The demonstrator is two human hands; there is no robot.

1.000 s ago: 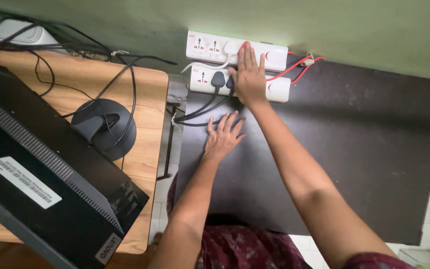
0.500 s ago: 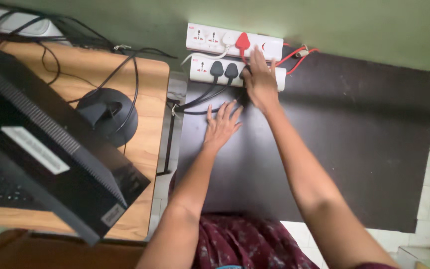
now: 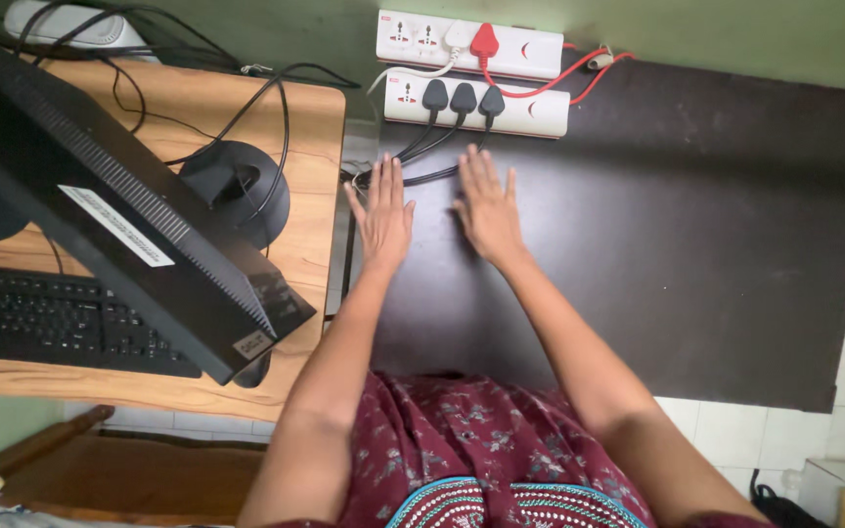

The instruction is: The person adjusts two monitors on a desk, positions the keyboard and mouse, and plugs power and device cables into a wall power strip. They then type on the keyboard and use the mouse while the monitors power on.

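The right hand (image 3: 489, 213) has left the strip (image 3: 476, 104) (three black plugs seated); both hands, left (image 3: 380, 217) too, lie flat, empty, on the table (image 3: 716, 235).

1. Both hands lie flat on the dark table (image 3: 716, 244), left hand (image 3: 380, 213) beside right hand (image 3: 488, 207).
2. Two power strips (image 3: 476, 98) sit behind them, possibly touching the wall.
3. A monitor (image 3: 119, 210) and keyboard (image 3: 61, 318) stand on the wooden desk (image 3: 305, 127) at left.

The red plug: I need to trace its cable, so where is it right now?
In the head view, the red plug sits in the rear white power strip at top centre, against the wall, behind the three black plugs.
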